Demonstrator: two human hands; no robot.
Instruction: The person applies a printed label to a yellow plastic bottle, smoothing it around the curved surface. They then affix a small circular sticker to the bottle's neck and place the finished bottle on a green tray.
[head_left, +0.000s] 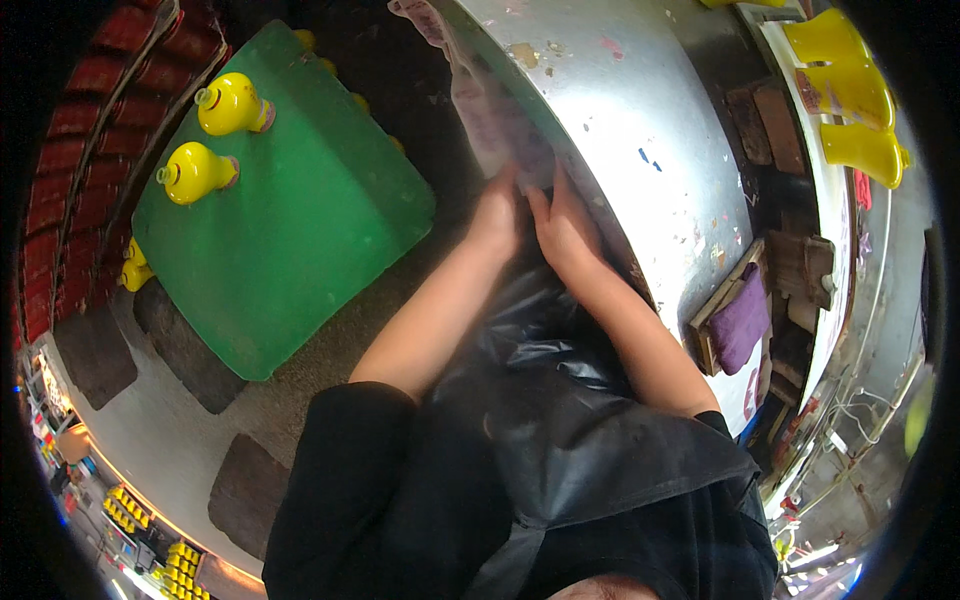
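Observation:
A pale, purple-stained cloth [490, 120] hangs along the curved edge of a metal-topped table [640, 110]. At its lower end my left hand [497, 215] is closed on it, the fingertips partly hidden in the folds. Close beside it, my right hand [568, 228] also grips the cloth near the table edge, its thumb toward the left hand. Both forearms reach forward over a black apron [560, 430]. To the left, two glossy yellow bulb-shaped pieces [228, 104] with clear necks lie on a green tabletop [300, 210], apart from my hands.
Several yellow flared pieces [855, 90] line a ledge at the far right. A folded purple cloth [740, 320] lies on a wooden block by the metal table. Dark mats [250, 490] lie on the floor at left. Dark red ridged panels [110, 150] stand at the upper left.

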